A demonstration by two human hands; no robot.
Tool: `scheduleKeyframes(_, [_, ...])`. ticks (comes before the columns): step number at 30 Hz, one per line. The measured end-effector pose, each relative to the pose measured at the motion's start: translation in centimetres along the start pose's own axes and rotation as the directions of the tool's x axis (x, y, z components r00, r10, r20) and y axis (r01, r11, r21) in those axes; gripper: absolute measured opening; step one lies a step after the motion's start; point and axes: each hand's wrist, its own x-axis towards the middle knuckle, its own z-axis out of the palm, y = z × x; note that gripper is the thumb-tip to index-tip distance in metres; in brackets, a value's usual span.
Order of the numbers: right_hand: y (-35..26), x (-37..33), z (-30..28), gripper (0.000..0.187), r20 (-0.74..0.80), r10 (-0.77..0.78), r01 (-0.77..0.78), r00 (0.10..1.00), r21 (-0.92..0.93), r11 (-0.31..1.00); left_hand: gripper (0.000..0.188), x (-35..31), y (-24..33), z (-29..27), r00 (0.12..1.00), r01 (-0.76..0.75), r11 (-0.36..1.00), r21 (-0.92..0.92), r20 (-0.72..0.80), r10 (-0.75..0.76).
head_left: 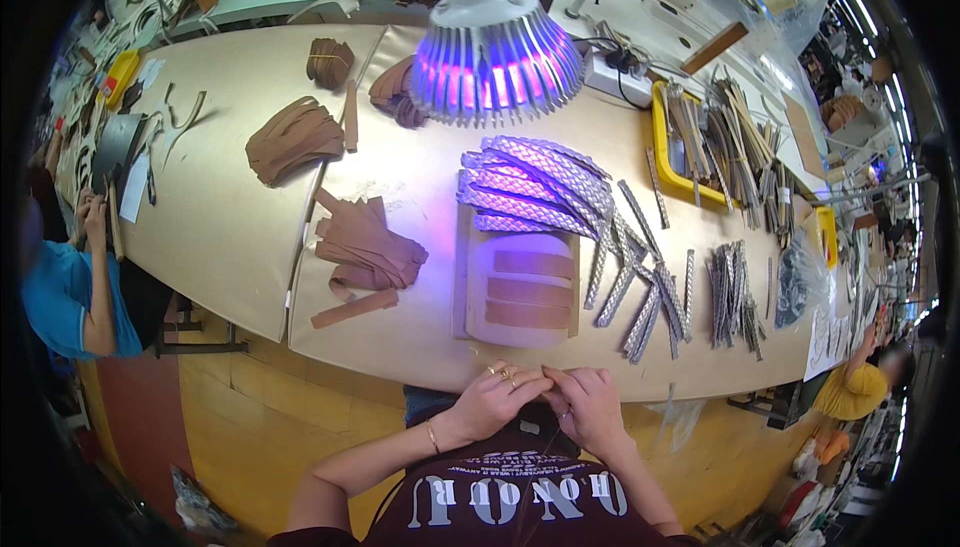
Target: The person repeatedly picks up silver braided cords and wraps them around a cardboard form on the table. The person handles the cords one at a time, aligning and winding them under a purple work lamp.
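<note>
My left hand (490, 403) and my right hand (590, 407) meet at the table's near edge, fingertips pinched together. Whatever is between them is too small or hidden to make out. Just beyond them lies a board (462, 292) with a pale rounded pad (520, 337), on which flat brown strips (530, 292) rest crosswise. Braided silvery strips (540, 187) lie across the far end of the board, lit purple by a large finned lamp (495, 57) hanging above. More braided strips (655, 312) are scattered to the right of the pad.
Left of the board are a loose pile of brown strips (370, 247) and a brown bundle (293, 142). A bunch of braided strips (735, 297) and a yellow tray (685, 172) of strips stand right. Co-workers sit at the left, in a blue shirt (75, 297), and far right, in yellow (850, 392).
</note>
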Motion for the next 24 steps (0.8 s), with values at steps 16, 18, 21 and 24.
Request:
scheduleKeyframes(16, [-5.5, 12.0, -10.2, 0.010, -0.288, 0.074, 0.041, 0.955, 0.375, 0.926, 0.024, 7.0, -0.3, -11.8, 0.746, 0.200, 0.609, -0.767, -0.284, -0.602])
scheduleKeyframes(18, [-5.4, 12.5, -10.1, 0.010, -0.254, 0.094, -0.004, 0.963, 0.333, 0.943, 0.021, 7.0, -1.0, -11.2, 0.736, 0.197, 0.578, -0.792, -0.271, -0.621])
scheduleKeyframes(21, [-4.9, 12.7, -9.8, 0.012, -0.208, 0.109, -0.054, 0.972, 0.252, 0.966, 0.016, 6.6, -1.8, -10.4, 0.771, 0.319, 0.826, -0.465, -0.380, -0.512])
scheduleKeyframes(24, [-4.4, 13.0, -9.2, 0.013, -0.223, 0.096, -0.045, 0.970, 0.222, 0.974, 0.019, 6.0, -1.8, -9.7, 0.824, 0.310, 0.933, -0.180, -0.438, -0.358])
